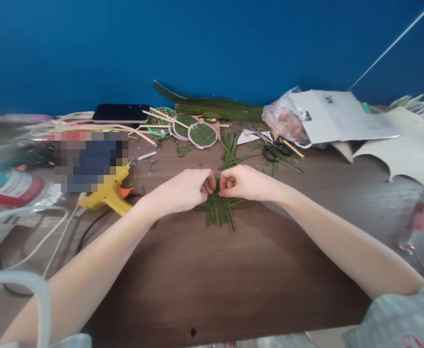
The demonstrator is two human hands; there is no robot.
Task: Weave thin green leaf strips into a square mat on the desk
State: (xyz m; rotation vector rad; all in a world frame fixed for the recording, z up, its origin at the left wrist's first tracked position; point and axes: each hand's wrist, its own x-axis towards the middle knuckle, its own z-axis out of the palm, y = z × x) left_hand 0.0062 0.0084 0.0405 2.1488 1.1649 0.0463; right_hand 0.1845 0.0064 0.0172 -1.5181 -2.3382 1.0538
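Narrow green leaf strips [219, 215] lie crossed over one another, like a small woven mat, on the brown table. My left hand [192, 191] pinches at the upper left of this weave, fingers curled and pressed together. Close beside it, my right hand [246, 182] is closed in the same way at the upper right, its fingertips on a strip. The fingers and knuckles hide the far part of the weave. A bundle of loose leaf strips [229, 151] lies just beyond my hands.
Round woven leaf discs with pale rims [202, 134], a phone [121, 113] and a long green leaf [219, 108] lie at the back. Scissors [270, 151] and white card [345, 118] are at right. A yellow glue gun [106, 197] with cables is near my left forearm.
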